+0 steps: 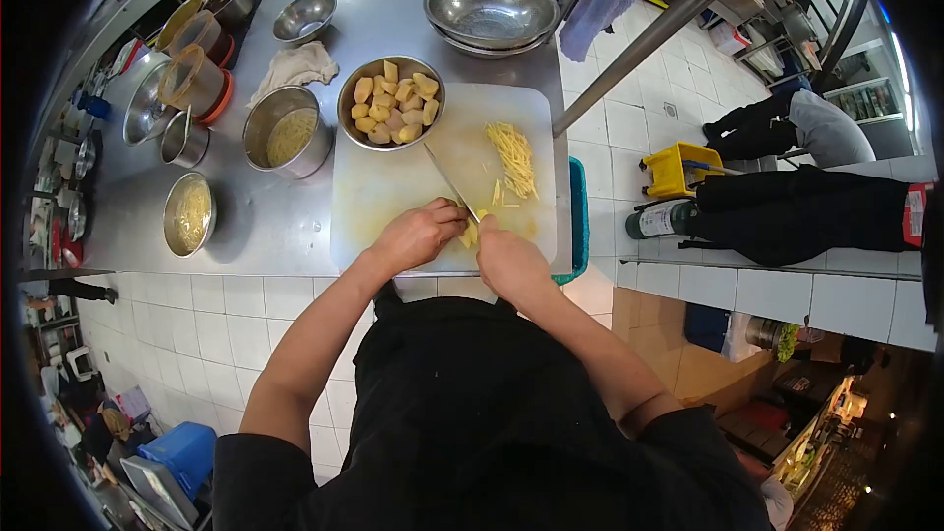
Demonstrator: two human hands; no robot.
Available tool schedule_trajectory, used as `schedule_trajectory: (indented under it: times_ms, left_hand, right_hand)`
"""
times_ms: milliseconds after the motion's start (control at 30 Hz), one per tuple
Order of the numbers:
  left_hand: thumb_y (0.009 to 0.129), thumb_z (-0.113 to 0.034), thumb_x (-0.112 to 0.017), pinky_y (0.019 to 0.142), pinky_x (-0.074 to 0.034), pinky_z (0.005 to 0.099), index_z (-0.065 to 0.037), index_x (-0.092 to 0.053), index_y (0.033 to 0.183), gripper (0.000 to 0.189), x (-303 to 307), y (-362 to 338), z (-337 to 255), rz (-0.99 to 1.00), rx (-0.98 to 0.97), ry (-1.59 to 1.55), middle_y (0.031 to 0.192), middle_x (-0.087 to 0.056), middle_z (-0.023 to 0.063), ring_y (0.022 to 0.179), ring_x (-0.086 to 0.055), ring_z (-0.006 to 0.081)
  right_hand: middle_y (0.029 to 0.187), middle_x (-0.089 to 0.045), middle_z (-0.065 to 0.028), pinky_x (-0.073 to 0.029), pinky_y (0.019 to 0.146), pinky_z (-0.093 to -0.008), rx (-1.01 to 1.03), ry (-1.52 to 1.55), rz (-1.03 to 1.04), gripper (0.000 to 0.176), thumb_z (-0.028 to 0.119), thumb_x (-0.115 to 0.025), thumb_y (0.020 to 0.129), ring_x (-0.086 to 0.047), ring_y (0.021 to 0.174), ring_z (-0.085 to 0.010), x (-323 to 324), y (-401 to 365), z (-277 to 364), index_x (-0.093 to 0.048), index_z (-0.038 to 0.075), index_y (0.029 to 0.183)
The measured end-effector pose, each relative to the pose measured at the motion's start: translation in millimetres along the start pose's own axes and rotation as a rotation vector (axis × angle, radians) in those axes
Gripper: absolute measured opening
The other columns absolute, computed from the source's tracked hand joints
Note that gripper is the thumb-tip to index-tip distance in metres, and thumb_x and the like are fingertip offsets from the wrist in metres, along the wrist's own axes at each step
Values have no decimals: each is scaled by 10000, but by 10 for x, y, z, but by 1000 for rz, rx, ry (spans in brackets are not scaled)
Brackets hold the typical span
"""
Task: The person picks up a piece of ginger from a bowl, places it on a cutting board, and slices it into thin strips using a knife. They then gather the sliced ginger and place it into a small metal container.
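Observation:
My right hand [513, 262] is wrapped round the handle of a kitchen knife [448, 177], whose blade points away and to the left. Fingers curled, my left hand [425, 234] presses on a piece of potato [470, 235] right beside the blade; the fingers partly hide it. Both hands are over the near edge of a white cutting board [388, 192]. A heap of thin yellow potato strips [513, 162] lies on the board's right side. At its far left corner sits a steel bowl [343, 103] full of peeled potato chunks [396, 106].
Left of the board stand a steel pot [254, 143] and a small bowl [172, 236], both with pale shreds in liquid. A cloth [295, 69] and stacked large bowls [492, 10] are farther back. A metal post [629, 59] rises at the right. Another person [831, 128] bends over beyond.

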State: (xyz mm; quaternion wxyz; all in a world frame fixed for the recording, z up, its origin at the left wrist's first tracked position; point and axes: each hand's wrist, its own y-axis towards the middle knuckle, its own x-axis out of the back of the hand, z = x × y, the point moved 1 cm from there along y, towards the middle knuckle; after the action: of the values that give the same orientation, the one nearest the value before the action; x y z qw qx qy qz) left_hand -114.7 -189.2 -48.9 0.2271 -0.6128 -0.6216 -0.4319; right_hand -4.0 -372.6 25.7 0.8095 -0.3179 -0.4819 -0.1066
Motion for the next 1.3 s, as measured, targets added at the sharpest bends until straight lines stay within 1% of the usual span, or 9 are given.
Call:
schedule_trajectory:
  times_ms: [367, 500, 567, 667, 800, 867, 1067, 1200, 1300]
  left_hand:
    - [893, -27, -753, 1005, -623, 389, -27, -816, 1165, 279, -5, -1, -2, -42, -47, 35, 1253, -770, 67, 1208, -701, 281]
    - [904, -35, -731, 1020, -617, 392, -14, -812, 1169, 278, -16, -6, -13, -29, -28, 48, 1278, -767, 68, 1218, -696, 277]
    - [917, -48, -711, 1033, -610, 393, -6, -809, 1160, 265, -12, -18, -6, -24, -19, 47, 1304, -765, 64, 1234, -689, 273]
    - [915, -49, -708, 1030, -612, 394, -5, -811, 1158, 266, -36, -28, 9, -18, -16, 25, 1307, -769, 63, 1232, -693, 269]
    - [912, -43, -705, 1027, -614, 393, -9, -814, 1146, 260, -19, -23, -1, -27, -16, 30, 1298, -773, 57, 1234, -695, 266]
    - [911, -42, -705, 1024, -615, 394, -10, -815, 1141, 257, -18, -16, 5, -36, -25, 33, 1292, -775, 56, 1233, -697, 265]
    - [906, -46, -713, 1011, -621, 388, -16, -818, 1142, 260, -51, -23, 35, -32, -6, 22, 1262, -784, 55, 1206, -703, 261]
    - [899, -37, -712, 1008, -621, 385, -21, -820, 1137, 262, -29, -11, 42, -24, -19, 34, 1258, -783, 51, 1197, -704, 261]
    - [896, -32, -710, 1009, -621, 385, -24, -821, 1132, 261, -70, -40, 15, -19, -10, 31, 1257, -784, 50, 1197, -705, 261]
  right_hand:
    - [977, -796, -305, -633, 838, -608, 16, 60, -26, 222, 107, -514, 1079, -809, 941, -479, -156, 101, -106, -599, -34, 1227]
    - [987, -793, -314, -632, 848, -607, 5, 18, 10, 221, 115, -514, 1081, -807, 952, -483, 4, 55, -28, -598, -35, 1221]
    - [961, -782, -331, -619, 834, -627, -13, 65, -4, 224, 96, -543, 1049, -785, 926, -528, -140, 60, -26, -556, -61, 1208]
    - [1013, -792, -330, -630, 857, -604, -17, 65, 23, 215, 112, -511, 1076, -805, 966, -490, -111, 127, -83, -596, -34, 1210]
    - [1017, -790, -338, -629, 854, -607, 37, 33, 17, 213, 109, -513, 1074, -803, 962, -498, -69, 65, -45, -594, -44, 1199]
    - [1010, -789, -339, -629, 851, -606, -13, 59, -17, 203, 96, -523, 1067, -803, 965, -501, -198, 73, -45, -593, -52, 1187]
    - [976, -785, -341, -624, 840, -613, -3, 60, 5, 191, 72, -517, 1062, -802, 963, -510, 45, -12, 67, -586, -54, 1187]
    - [975, -787, -336, -628, 846, -609, -21, 75, -28, 204, 83, -519, 1067, -804, 962, -506, -172, 112, -43, -582, -60, 1197]
    - [992, -790, -335, -630, 850, -608, 43, 67, -31, 211, 88, -522, 1069, -806, 965, -500, -59, 66, -49, -580, -59, 1209]
